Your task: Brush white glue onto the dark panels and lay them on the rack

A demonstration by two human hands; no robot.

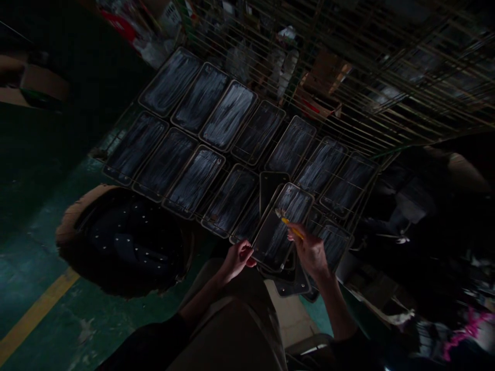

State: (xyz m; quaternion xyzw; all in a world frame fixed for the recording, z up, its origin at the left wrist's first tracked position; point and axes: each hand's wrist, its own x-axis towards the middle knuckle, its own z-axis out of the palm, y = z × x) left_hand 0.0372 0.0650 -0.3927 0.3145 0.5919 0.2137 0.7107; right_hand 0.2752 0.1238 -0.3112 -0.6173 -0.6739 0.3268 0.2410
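Closed around the yellow handle of a brush (297, 232), my right hand (310, 253) has the bristles against a dark rectangular panel (281, 232) with rounded corners. Whitish streaks run along this panel's face. My left hand (237, 257) pinches the panel's lower left corner between thumb and fingers. Under it lie more dark panels (290, 285), partly hidden, sticking out toward my lap. Many like panels, such as a heavily streaked panel (229, 114), lie in two rows on a wire rack (361, 216).
On the green floor at left stands a round container (73, 221) with a ragged cardboard rim, holding dark studded pieces (127, 245). Wire mesh shelving (386, 111) rises behind the rows. A cardboard box (42, 82) sits far left. Cluttered items fill the dim right side.
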